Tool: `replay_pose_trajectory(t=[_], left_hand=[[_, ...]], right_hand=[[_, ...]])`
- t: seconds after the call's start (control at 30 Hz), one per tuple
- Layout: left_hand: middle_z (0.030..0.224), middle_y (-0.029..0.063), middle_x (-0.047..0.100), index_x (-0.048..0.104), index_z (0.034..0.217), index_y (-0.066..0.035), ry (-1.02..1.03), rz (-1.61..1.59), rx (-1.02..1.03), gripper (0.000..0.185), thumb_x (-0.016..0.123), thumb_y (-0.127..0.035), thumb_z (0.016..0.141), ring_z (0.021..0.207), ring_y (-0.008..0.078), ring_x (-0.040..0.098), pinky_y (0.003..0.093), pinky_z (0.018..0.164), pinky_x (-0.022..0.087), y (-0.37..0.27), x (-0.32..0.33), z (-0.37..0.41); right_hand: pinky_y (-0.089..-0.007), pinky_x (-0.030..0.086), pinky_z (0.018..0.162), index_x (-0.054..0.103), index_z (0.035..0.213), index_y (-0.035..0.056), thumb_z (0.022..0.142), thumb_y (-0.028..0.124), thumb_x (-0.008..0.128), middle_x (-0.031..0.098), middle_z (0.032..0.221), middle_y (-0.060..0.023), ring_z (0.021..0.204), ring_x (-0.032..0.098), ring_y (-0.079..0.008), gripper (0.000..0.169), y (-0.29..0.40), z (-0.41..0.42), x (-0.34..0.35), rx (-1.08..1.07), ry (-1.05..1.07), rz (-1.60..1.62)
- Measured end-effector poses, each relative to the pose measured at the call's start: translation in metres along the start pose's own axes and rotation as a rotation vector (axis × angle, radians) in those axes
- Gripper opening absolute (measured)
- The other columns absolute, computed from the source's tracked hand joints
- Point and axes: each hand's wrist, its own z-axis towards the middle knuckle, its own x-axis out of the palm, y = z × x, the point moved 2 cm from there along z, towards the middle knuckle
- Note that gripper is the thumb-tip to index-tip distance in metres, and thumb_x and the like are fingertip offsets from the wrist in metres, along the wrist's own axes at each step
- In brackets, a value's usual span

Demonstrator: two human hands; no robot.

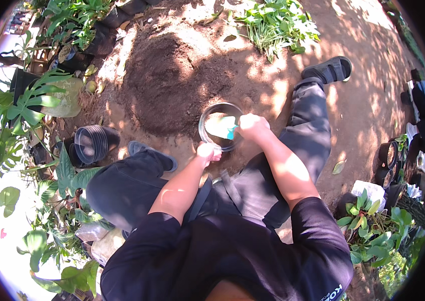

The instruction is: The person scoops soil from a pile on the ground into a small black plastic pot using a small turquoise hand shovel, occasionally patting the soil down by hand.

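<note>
A round black plastic pot [204,112] stands on the ground between my legs, with sunlit soil visible inside. My left hand [208,153] grips the near left rim of the pot. In my right hand [253,126], at the right side of the rim, is a turquoise hand trowel [231,131]; its blade lies over the inside of the pot, washed out by sunlight. Just beyond the pot spreads a heap of dark loose soil [163,82].
Nested black plastic pots [91,144] lie at the left, near a large stone [64,98] and a monstera plant [34,99]. Cut leafy greens [278,26] lie beyond the soil. More black pots [388,155] and a white rock [369,192] are at the right.
</note>
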Motion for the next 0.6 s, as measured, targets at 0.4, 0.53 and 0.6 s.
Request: replay_pose_trajectory(t=[0.4, 0.53, 0.6], left_hand=[[0.066, 0.0169, 0.060, 0.044, 0.099, 0.002, 0.004, 0.147, 0.090, 0.018, 0.035, -0.009, 0.087, 0.041, 0.0180, 0.052, 0.0278, 0.033, 0.040, -0.022, -0.025, 0.008], [0.065, 0.0125, 0.060, 0.048, 0.093, -0.003, 0.028, 0.069, 0.080, 0.030, 0.035, -0.030, 0.093, 0.041, 0.0164, 0.051, 0.0267, 0.033, 0.041, 0.003, -0.002, 0.006], [0.062, 0.0120, 0.058, 0.050, 0.086, -0.003, -0.068, 0.157, 0.099, 0.036, 0.037, -0.036, 0.093, 0.036, 0.0149, 0.046, 0.0267, 0.030, 0.035, 0.003, -0.009, 0.014]], right_hand=[[-0.0381, 0.049, 0.078, 0.064, 0.097, 0.0078, 0.082, 0.034, 0.056, 0.064, 0.099, -0.0119, 0.093, 0.061, -0.0269, 0.032, -0.001, -0.006, -0.008, 0.005, 0.005, 0.021], [-0.0380, 0.049, 0.078, 0.064, 0.096, 0.0059, 0.081, 0.033, 0.057, 0.064, 0.098, -0.0119, 0.093, 0.061, -0.0265, 0.032, -0.009, 0.000, -0.014, 0.113, 0.165, 0.087], [-0.0382, 0.049, 0.078, 0.064, 0.095, 0.0057, 0.081, 0.033, 0.057, 0.064, 0.097, -0.0119, 0.093, 0.061, -0.0267, 0.031, -0.008, -0.001, -0.013, 0.049, 0.078, 0.048]])
